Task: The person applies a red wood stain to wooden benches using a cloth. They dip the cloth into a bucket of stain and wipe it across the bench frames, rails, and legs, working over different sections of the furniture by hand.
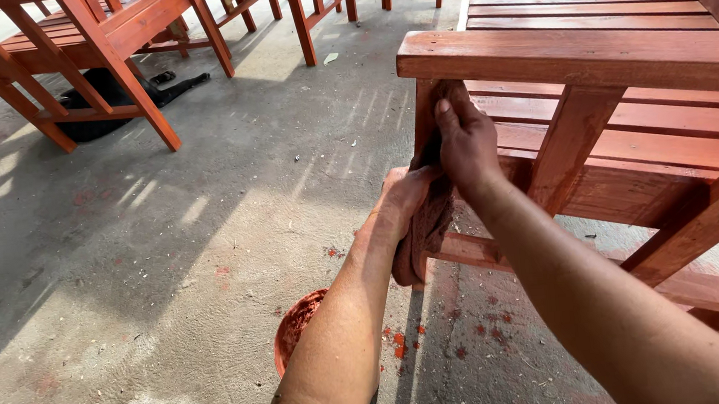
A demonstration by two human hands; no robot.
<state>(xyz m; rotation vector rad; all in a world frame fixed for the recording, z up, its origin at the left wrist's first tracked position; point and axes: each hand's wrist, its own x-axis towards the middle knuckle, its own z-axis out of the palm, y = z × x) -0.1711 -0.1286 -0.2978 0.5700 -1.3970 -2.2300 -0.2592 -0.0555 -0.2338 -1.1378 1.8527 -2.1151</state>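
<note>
Head view: right hand (pixel 466 144) and left hand (pixel 402 203) both gripping stained rag (pixel 425 222), pressing it against bench leg (pixel 423 111); bowl (pixel 294 328) below left forearm.

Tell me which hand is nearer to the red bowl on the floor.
Left. The left hand grips the cloth low on the bench leg, above the bowl. The right hand presses the cloth higher up, farther from it.

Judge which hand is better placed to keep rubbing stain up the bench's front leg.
Probably the right hand: it presses the stained rag against the front leg just under the armrest. The left hand only grips the rag's lower part.
</note>
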